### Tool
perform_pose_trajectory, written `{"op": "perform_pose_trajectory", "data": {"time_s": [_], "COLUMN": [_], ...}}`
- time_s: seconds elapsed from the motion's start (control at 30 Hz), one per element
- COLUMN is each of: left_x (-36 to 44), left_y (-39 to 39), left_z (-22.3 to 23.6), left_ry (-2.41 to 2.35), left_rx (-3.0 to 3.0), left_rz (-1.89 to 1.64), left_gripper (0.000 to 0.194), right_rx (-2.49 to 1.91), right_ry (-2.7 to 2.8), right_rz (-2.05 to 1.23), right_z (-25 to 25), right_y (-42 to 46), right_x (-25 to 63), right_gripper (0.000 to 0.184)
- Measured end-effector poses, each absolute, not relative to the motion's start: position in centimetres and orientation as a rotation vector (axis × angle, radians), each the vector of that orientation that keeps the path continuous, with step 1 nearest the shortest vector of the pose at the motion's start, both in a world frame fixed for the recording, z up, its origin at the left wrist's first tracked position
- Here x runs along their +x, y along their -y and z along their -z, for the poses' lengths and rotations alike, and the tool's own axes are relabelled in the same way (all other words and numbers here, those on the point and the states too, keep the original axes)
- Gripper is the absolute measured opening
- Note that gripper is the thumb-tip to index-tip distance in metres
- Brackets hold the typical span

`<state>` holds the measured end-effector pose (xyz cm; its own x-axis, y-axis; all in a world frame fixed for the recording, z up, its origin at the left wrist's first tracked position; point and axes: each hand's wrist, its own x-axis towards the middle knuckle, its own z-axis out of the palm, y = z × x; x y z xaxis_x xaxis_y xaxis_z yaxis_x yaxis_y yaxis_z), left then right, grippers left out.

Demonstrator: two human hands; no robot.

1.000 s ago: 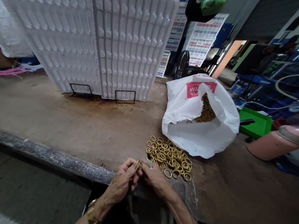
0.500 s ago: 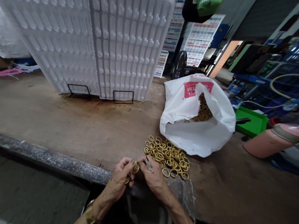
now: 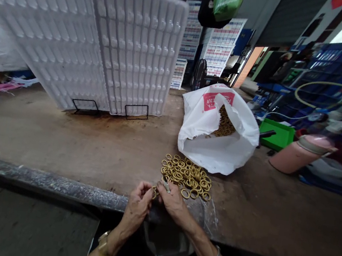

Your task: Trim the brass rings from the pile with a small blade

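My left hand [image 3: 138,203] is closed, pinching a brass-coloured ring [image 3: 154,193] between thumb and fingertips at the table's front edge. Close beside it, my right hand [image 3: 174,202] is closed around a small knife-like metal tool [image 3: 166,186], whose greyish end pokes up past the thumb. Its fingertips come up against the ring or very near it; contact cannot be made out. Just beyond the right hand lies a heap of brass rings [image 3: 186,173]. Behind the heap, a torn white sack [image 3: 212,154] lies with its mouth open and more rings inside.
Two white moulded plastic trays [image 3: 138,49] lean upright in black wire stands [image 3: 136,112] at the back left. To the right are a pink bottle [image 3: 299,155] and a green tray [image 3: 275,134]. The worn table edge [image 3: 36,176] runs along the front.
The view has shifted slightly, moving the background left. Both hands stay together at the ring, and the tool in my right hand has tilted flatter.
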<state>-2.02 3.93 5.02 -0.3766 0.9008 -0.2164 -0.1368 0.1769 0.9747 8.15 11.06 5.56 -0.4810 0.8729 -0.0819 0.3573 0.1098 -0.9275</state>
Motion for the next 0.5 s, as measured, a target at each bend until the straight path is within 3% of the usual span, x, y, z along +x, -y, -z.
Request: {"op": "perform_pose_trajectory", "data": {"time_s": [0.5], "left_x": [-1.5], "left_y": [-4.3], "left_z": [-5.2], "left_ry": [-1.202], "left_rx": [0.703], "left_rz": [-1.303], "left_gripper": [0.029], "right_rx": [-1.115], "right_ry": [1.920], "right_rz": [-1.243], "right_z": [-6.1], "right_y": [-11.2], "right_x": [9.2], "right_gripper": [0.020]}}
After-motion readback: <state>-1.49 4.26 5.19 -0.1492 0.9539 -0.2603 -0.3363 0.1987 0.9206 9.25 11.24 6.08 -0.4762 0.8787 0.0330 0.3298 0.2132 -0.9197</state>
